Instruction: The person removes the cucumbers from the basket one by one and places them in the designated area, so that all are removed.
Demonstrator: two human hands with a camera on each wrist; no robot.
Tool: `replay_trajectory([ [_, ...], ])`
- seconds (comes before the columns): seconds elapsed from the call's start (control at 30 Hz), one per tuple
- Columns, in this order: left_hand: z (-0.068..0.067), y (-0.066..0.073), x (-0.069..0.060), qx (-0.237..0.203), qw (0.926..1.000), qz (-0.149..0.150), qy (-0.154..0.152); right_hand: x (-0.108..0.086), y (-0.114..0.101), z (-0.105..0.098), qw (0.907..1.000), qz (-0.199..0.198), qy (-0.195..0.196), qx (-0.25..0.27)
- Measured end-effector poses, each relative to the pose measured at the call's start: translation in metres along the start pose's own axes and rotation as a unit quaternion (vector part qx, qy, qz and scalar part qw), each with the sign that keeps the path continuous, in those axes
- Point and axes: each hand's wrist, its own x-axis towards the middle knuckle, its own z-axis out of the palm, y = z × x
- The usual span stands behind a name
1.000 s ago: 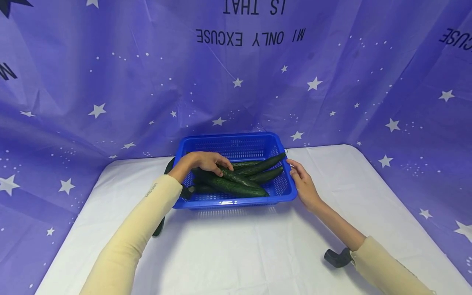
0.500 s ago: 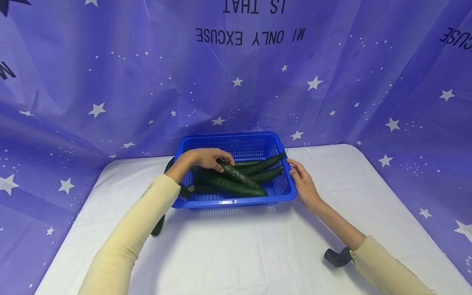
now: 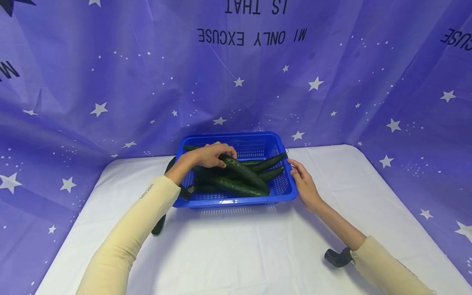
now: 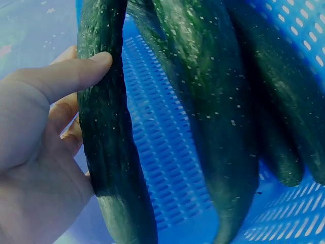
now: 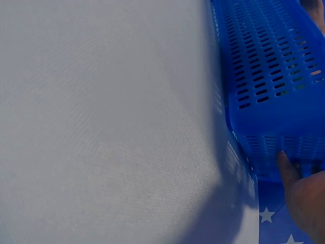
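Gripping a dark green cucumber (image 3: 246,173), the left hand (image 3: 210,155) was positioned over the near part of a blue basket (image 3: 236,202). In the left wrist view, the thumb lay across the cucumber's visible face and the fingers passed behind it. From this grip, the cucumber sloped down into the basket, toward the side nearest the right hand.

The right hand (image 3: 305,186) touched the basket's rim on the side opposite the left hand, fingers nearly straight, palm outside. In the right wrist view, one digit lay against the perforated outer wall (image 5: 269,152). The two hands were apart, with part of the basket's interior between them.

Below the left hand, a lower cucumber (image 3: 234,188) lay lengthwise in the basket; contact with the gripped one could not be determined. Ahead of the right hand's fingertips, an upper cucumber (image 3: 273,161) angled up to the rim, with a shorter visible cucumber (image 3: 273,173) beside it. Outside the basket, below the left wrist, an outer cucumber (image 3: 159,225) was partly hidden by the arm.

Each wrist carried a dark fitting (image 3: 338,257) near a cream sleeve (image 3: 118,241). A white-covered desk (image 3: 228,246) supported the basket. Beyond both hands hung a purple-blue curtain (image 3: 258,90) with white stars and inverted black lettering.
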Motion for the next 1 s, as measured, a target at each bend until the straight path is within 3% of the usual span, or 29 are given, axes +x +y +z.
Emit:
replay_trajectory([
  [0.27, -0.003, 0.013, -0.008, 0.07, 0.9957, 0.027, 0.054, 0.001, 0.001, 0.0, 1.0, 0.0, 0.003, -0.005],
  [0.5, -0.006, 0.022, -0.026, 0.1, 0.9891, 0.03, 0.104, 0.0, 0.003, 0.0, 1.0, 0.001, 0.001, -0.007],
  [0.67, -0.011, 0.02, -0.044, 0.07, 0.9867, 0.021, 0.145, -0.001, 0.002, 0.0, 1.0, -0.002, 0.003, -0.007],
  [1.0, -0.02, -0.006, -0.08, -0.013, 0.9764, 0.009, 0.216, 0.001, 0.001, 0.0, 1.0, -0.007, 0.001, -0.007],
])
